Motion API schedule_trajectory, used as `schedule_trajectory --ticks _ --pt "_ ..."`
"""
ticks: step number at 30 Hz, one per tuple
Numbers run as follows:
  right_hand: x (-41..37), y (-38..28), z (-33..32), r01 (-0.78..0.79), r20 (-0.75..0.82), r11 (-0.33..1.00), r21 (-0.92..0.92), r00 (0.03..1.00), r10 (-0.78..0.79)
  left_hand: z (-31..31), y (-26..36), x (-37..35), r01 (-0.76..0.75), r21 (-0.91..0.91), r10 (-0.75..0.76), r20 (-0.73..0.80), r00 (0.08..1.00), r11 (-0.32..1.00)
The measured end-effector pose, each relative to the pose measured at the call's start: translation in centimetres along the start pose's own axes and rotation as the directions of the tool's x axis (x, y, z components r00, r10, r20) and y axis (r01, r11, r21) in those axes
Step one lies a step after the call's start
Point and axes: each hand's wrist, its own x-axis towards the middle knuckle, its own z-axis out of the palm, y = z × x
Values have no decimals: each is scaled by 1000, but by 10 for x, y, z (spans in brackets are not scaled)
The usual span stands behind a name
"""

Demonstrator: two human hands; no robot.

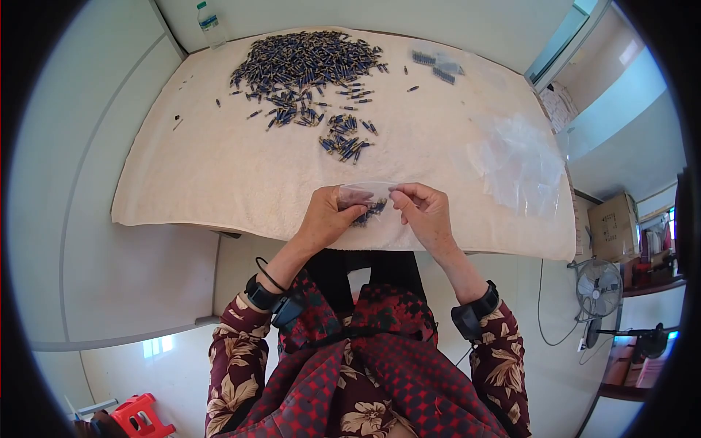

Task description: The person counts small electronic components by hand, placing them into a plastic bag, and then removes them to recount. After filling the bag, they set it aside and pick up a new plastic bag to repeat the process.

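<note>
Near the front edge of the cloth-covered table, a clear plastic bag (pixel 378 191) hangs between my two hands, with several small dark blue parts (pixel 374 211) inside it. My left hand (pixel 328 216) is closed on the bag's left side, thumb in front and fingers seen through the plastic. At the bag's upper right corner, my right hand (pixel 423 210) pinches the edge between thumb and forefinger. Beyond the bag lies a small group of loose blue and brass-coloured parts (pixel 345 139).
A large heap of the same parts (pixel 307 62) covers the table's back. Empty clear bags (pixel 522 164) lie at the right, filled bags (pixel 443 74) at the back right. A bottle (pixel 209 25) stands at the back left. A fan (pixel 599 287) is right of the table.
</note>
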Motion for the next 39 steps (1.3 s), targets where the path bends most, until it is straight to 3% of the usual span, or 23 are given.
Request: schedule_trajectory --ticks 4,10,17,22,28,34,39 --pt "-2 -2 3 -1 15 999 -47 1000 2 1 2 -2 -28 58 29 -21 999 998" --pt "1 7 2 70 46 992 -104 997 -66 1 -7 1 -39 4 39 -10 999 999" --pt "7 -3 -10 -8 226 997 -83 974 26 5 1 -2 -65 -35 65 -4 998 997" --pt "3 -11 -6 -72 233 988 -134 967 102 2 3 -5 4 20 -4 14 1000 1000" --pt "4 -19 -5 -6 192 967 -256 980 57 3 4 -2 -56 78 55 24 998 995" --pt "2 -9 -4 1 156 969 -246 987 38 6 10 -2 -28 55 26 39 999 998" --pt "0 -16 -3 88 176 932 -351 984 -27 7 3 -1 -23 36 21 41 999 999"
